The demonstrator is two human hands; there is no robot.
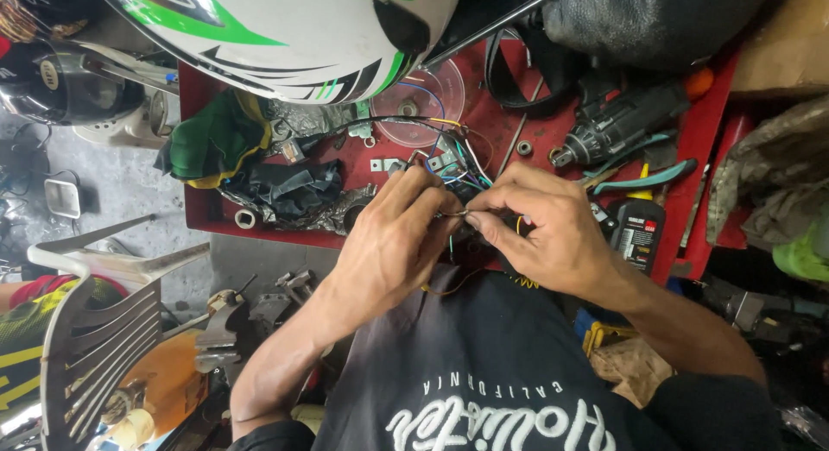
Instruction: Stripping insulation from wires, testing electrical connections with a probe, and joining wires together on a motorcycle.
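My left hand (393,244) and my right hand (544,227) meet over the near edge of a red tray (518,132). Both pinch the bare ends of thin wires (455,213) between thumb and fingertips, the tips almost touching each other. A bundle of coloured wires (449,153), blue, black, white and yellow, runs from the hands back onto the tray. A yellow wire (449,287) loops down under my hands toward my dark shirt.
A white and green helmet (294,28) sits at the tray's far side. A black power drill (622,123), pliers with teal handles (648,176), a small black bottle (637,231), a clear round lid (419,101), and rags (216,140) crowd the tray. A white plastic chair (95,330) stands at left.
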